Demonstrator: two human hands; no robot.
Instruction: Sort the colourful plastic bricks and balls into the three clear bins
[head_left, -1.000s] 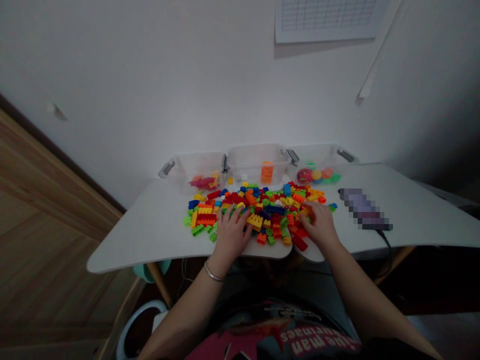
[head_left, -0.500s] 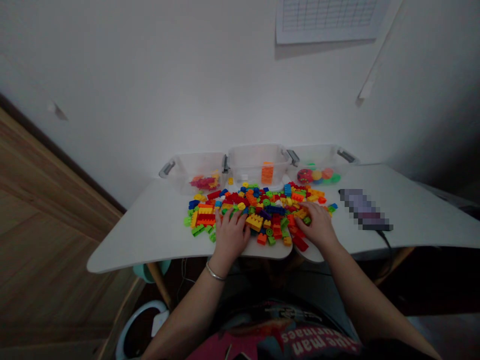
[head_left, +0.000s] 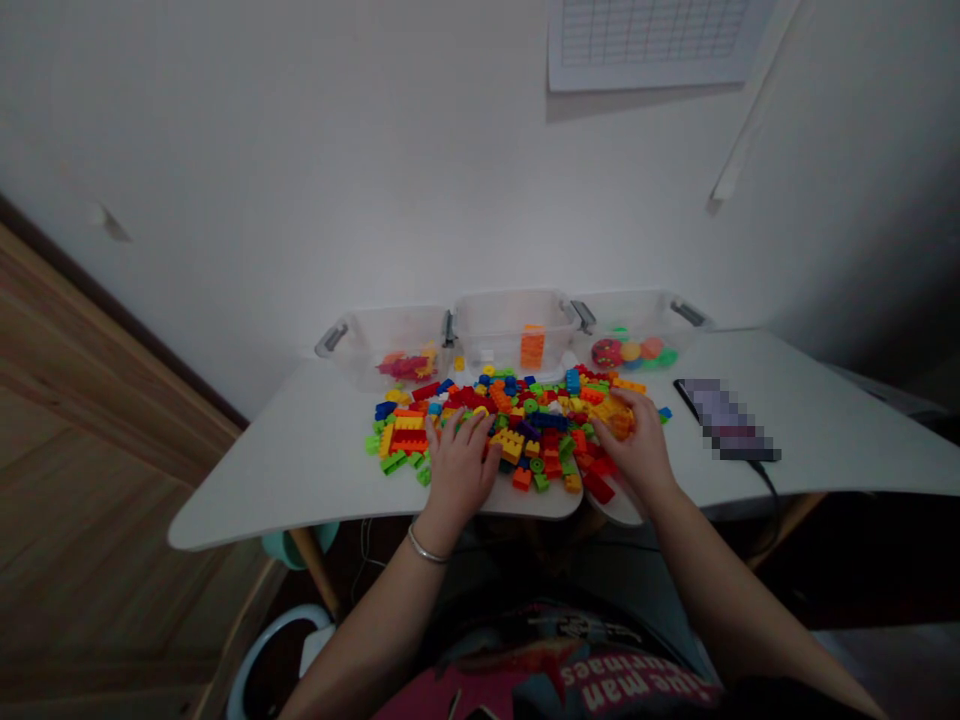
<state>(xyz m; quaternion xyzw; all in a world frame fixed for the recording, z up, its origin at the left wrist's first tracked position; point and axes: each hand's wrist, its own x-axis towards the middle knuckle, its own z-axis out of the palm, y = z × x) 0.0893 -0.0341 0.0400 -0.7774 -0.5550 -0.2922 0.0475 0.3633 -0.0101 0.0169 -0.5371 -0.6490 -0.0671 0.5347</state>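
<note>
Yellow block [head_left: 618, 417], direction and long axis unclear, pinched by right hand [head_left: 645, 452]; left hand [head_left: 462, 468] spread over bricks [head_left: 551, 463].

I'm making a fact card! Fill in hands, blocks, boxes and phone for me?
Left hand: spread on the block pile
Right hand: holding a yellow-orange block
Blocks: many colors, heaped on the white table
Boxes: three clear ones in a row, behind the pile
Middle box: orange block inside
Phone: right of the pile, cable attached
</note>
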